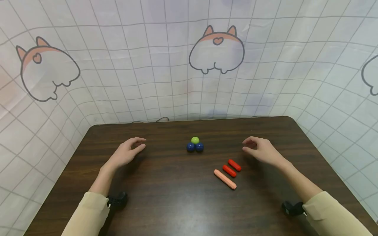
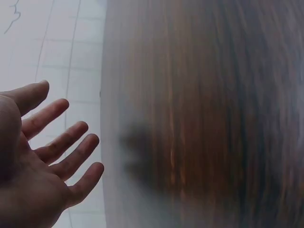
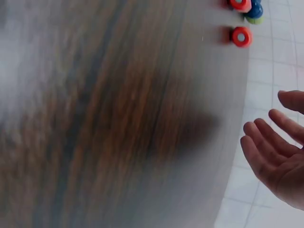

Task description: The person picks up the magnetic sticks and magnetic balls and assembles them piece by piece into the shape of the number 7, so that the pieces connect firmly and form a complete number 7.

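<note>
My left hand [image 1: 126,152] hovers over the left part of the dark wooden table [image 1: 165,203], fingers relaxed and holding nothing; in the left wrist view its fingers [image 2: 76,154] are spread. On the right side my right hand [image 1: 261,150] is likewise loose and bare. Between them sit a green ball [image 1: 195,140] and two dark blue balls, a left one [image 1: 190,147] and a right one [image 1: 199,147], grouped together. Nearer the right hand lie two short red sticks, one farther [image 1: 234,165] and one nearer [image 1: 229,171], beside a longer orange-pink stick [image 1: 225,179], all slanted alike.
A white gridded curtain [image 1: 141,85] with cartoon animal drawings stands behind the table and along both sides. A thin dark cable [image 1: 163,118] shows at the table's back edge. Black straps with cameras are worn at the left wrist [image 1: 118,200] and right wrist [image 1: 292,208].
</note>
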